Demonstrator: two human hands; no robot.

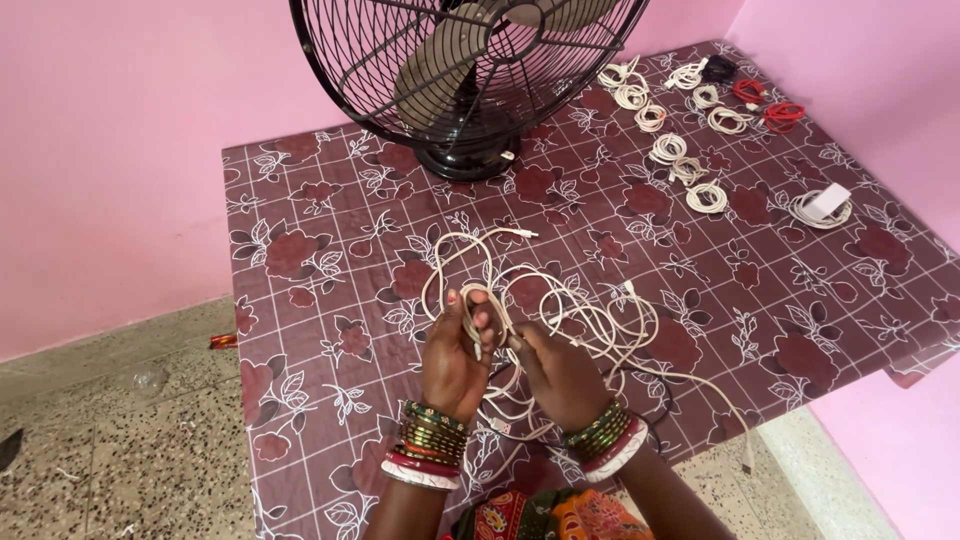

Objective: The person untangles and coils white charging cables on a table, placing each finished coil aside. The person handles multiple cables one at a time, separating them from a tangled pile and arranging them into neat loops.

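Cable (560, 320) | left hand (455, 360) closed on coiled bundle; right hand (555, 375) pinching a strand | risk: loose loops on table (330, 250) may knot, since strands cross.

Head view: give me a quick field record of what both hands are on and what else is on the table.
left hand: gripping a bunched length of white cable
right hand: on the same cable, fingers beside the left hand
loose cables: tangled white heap on the table, under and beyond the hands
coiled cables: small white coils in rows, far right
red cables: far corner
fan: black, at back edge
table: maroon floral cloth
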